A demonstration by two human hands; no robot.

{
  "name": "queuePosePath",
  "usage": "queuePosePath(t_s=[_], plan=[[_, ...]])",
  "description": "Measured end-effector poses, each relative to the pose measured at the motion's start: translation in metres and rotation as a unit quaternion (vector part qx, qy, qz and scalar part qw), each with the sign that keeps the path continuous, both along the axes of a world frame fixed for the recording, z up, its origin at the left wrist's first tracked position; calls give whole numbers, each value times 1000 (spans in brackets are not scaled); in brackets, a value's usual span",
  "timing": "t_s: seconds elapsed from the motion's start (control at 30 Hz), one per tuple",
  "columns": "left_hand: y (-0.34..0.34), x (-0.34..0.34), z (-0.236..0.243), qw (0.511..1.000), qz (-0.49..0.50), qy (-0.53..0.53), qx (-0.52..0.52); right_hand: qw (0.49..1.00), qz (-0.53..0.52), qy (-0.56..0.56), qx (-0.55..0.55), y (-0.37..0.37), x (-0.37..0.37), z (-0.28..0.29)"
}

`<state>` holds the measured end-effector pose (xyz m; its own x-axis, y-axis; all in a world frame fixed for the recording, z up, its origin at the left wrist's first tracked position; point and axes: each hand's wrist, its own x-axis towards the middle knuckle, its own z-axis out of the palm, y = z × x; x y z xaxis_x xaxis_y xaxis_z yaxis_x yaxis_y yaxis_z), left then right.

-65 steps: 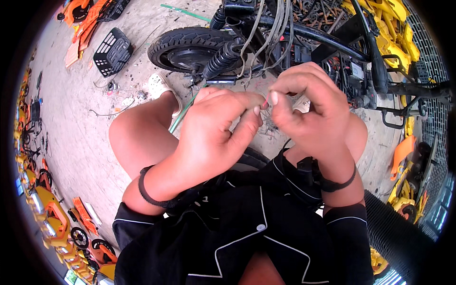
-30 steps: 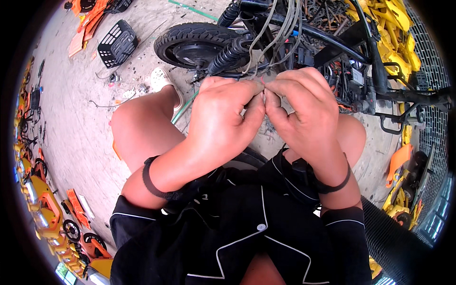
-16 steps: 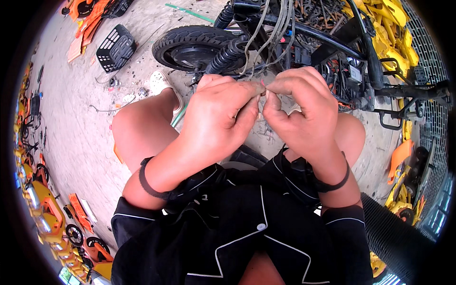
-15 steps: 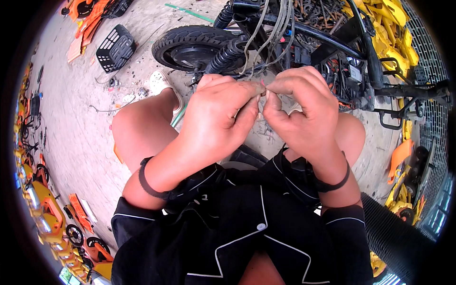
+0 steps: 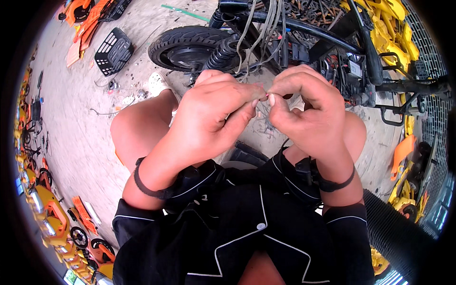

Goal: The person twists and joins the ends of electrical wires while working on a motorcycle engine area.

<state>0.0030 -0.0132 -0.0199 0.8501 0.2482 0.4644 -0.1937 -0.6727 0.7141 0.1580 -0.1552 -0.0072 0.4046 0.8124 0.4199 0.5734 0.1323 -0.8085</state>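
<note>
My left hand (image 5: 209, 114) and my right hand (image 5: 313, 111) meet in front of me, each closed in a pinch of thumb and forefinger. Between the fingertips shows a tiny pinkish-red bit (image 5: 267, 95), perhaps thin wire; it is too small to name for certain. Just beyond the hands, several grey cables (image 5: 273, 28) hang down over a black motorbike-like frame (image 5: 308, 31). Its rear wheel (image 5: 187, 50) with a chunky tyre lies to the left, beside a black coil-spring shock absorber (image 5: 223, 53).
A black plastic basket (image 5: 114, 52) sits on the littered concrete floor (image 5: 76, 128) at the left. Yellow panels (image 5: 392, 35) are heaped at the far right. Orange parts (image 5: 88, 31) lie far left, and yellow-orange vehicle parts (image 5: 50, 209) line the left edge.
Both hands have drawn slightly apart, the right one moving a little to the right. A small pinkish-red bit still shows between the fingertips. The view has shifted slightly.
</note>
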Motion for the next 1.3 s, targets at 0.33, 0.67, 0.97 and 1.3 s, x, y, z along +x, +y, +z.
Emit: queuePosePath(t_s=[0.33, 0.67, 0.97, 1.3], plan=[[6, 5, 4, 999, -40, -9, -26, 993, 2, 120, 0, -5, -1, 2], [-4, 10, -4, 998, 63, -9, -25, 993, -26, -115, 22, -1, 4, 6], [-6, 11, -8, 997, 74, -2, 34, 976, -49, -209, 23, 0, 4, 4], [-13, 9, -9, 995, 97, -18, 18, 953, -76, -289, 58, 9, -3, -3]])
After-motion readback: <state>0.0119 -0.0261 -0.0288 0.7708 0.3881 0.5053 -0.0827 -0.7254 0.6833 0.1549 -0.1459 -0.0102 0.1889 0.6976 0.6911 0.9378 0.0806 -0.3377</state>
